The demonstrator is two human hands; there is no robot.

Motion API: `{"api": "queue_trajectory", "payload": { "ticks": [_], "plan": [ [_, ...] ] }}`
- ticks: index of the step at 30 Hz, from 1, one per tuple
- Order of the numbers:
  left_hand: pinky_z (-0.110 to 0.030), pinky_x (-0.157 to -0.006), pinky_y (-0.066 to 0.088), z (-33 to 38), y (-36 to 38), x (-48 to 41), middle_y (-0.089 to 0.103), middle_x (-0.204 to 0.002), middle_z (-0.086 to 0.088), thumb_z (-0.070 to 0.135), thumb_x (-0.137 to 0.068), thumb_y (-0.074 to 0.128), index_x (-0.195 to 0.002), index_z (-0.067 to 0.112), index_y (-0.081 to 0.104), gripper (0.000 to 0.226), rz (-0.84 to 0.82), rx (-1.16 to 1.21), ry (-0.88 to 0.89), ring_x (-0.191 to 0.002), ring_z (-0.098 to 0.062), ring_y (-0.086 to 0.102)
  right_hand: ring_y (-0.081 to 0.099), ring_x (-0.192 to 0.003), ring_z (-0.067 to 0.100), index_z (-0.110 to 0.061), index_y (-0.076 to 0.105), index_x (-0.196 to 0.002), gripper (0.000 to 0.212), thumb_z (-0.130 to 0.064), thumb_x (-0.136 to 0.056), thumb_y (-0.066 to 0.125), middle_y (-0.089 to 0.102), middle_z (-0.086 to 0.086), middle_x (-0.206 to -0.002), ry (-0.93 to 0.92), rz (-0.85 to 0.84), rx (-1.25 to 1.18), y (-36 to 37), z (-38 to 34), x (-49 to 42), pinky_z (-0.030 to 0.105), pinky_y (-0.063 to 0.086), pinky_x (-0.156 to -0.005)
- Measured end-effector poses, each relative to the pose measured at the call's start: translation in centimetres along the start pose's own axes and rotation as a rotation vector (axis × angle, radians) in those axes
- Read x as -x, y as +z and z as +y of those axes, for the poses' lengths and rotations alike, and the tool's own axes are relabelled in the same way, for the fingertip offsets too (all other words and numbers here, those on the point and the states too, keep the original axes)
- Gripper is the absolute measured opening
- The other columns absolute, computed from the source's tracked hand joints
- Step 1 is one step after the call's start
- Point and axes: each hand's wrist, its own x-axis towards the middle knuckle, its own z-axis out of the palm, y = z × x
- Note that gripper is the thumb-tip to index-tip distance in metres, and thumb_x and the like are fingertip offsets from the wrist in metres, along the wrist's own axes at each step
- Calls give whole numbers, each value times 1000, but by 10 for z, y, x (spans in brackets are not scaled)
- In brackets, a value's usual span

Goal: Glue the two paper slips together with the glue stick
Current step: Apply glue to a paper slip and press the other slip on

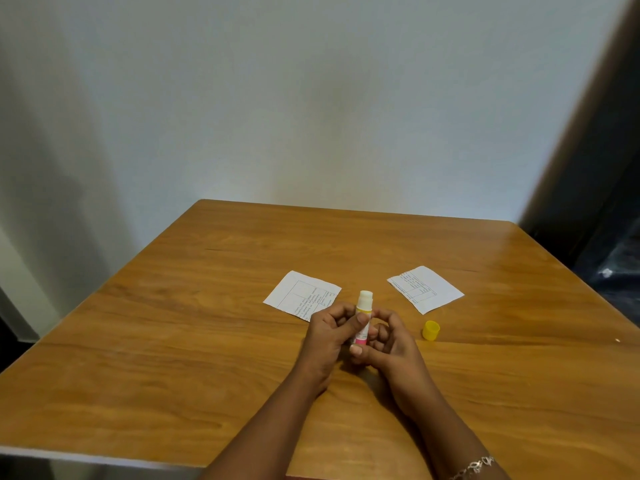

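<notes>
An uncapped glue stick (364, 304) stands upright between my hands, its white glue tip showing above a yellow and pink body. My left hand (329, 336) grips its barrel with thumb and fingers. My right hand (388, 344) holds its lower end with thumb and fingertips. Two printed white paper slips lie flat and apart on the table: one slip (301, 294) just behind my left hand, the other slip (425, 288) further right. The glue's yellow cap (431, 330) rests on the table to the right of my right hand.
The wooden table (173, 341) stands against a pale wall (311, 98). A dark curtain or doorway (609, 202) is at the right. A bracelet (476, 465) sits on my right wrist.
</notes>
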Motion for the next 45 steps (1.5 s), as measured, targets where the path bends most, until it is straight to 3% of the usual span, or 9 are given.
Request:
{"api": "queue_trajectory", "payload": {
  "ticks": [5, 10, 18, 22, 27, 31, 36, 41, 45],
  "plan": [
    [-28, -63, 56, 0, -2, 0, 72, -68, -5, 31, -71, 66, -78, 15, 70, 18, 21, -5, -6, -69, -15, 68, 67, -73, 24, -13, 45, -120, 56, 13, -72, 61, 69, 18, -85, 16, -16, -87, -1, -1, 1, 32, 58, -62],
    [-28, -60, 55, -1, -1, 0, 71, -70, -8, 27, -66, 72, -75, 12, 63, 19, 31, 44, -15, -64, -17, 67, 63, -77, 17, -32, 42, -117, 68, 9, -71, 69, 62, 11, -85, -21, -20, 204, 5, -1, 1, 28, 56, -67],
    [-32, -68, 57, -1, -3, -1, 72, -71, -8, 30, -68, 69, -77, 8, 63, 24, 18, 28, -23, -72, -17, 69, 63, -60, 18, -13, 43, -114, 58, 21, -70, 61, 59, 18, -77, -4, -26, 66, 1, -1, 2, 31, 57, -57],
    [-28, -61, 57, -1, -3, 0, 73, -73, -7, 34, -71, 67, -83, 10, 68, 27, 25, 29, -27, -69, -18, 69, 64, -72, 21, -16, 44, -117, 54, 15, -75, 59, 64, 18, -87, 32, -80, -11, 1, -3, 2, 30, 57, -62],
    [-32, -66, 58, -1, -3, -1, 73, -78, -11, 36, -68, 70, -90, 7, 69, 37, 44, 22, -42, -73, -23, 68, 63, -73, 18, -31, 41, -117, 66, 5, -70, 72, 65, 15, -91, -14, -9, 295, 7, 0, 0, 37, 57, -68],
    [-31, -64, 58, 0, -3, 0, 74, -78, -8, 35, -69, 68, -78, 16, 72, 22, 22, 3, -42, -71, -20, 69, 61, -72, 28, -14, 39, -121, 65, 17, -70, 65, 59, 23, -86, -6, -3, 136, 5, 1, 0, 39, 54, -65],
    [-30, -65, 58, 1, -4, 0, 75, -80, -6, 35, -72, 65, -79, 17, 73, 20, 31, -16, -27, -73, -18, 70, 61, -80, 29, -13, 40, -122, 58, 16, -74, 58, 61, 23, -91, 38, -71, -43, 1, -2, 2, 38, 55, -68],
    [-35, -67, 59, -1, -4, -1, 75, -83, -10, 37, -71, 66, -88, 13, 72, 30, 52, -2, -29, -78, -25, 70, 64, -75, 18, -18, 41, -121, 59, 1, -72, 67, 65, 12, -88, 16, -52, 30, 4, -4, 3, 30, 55, -64],
    [-35, -71, 58, -2, -3, 0, 75, -83, -11, 36, -71, 68, -90, 13, 73, 31, 31, -8, -31, -78, -24, 69, 66, -73, 21, -16, 42, -118, 61, 11, -70, 69, 66, 12, -83, -7, -22, 128, 4, -1, 2, 34, 58, -63]
  ]
}}
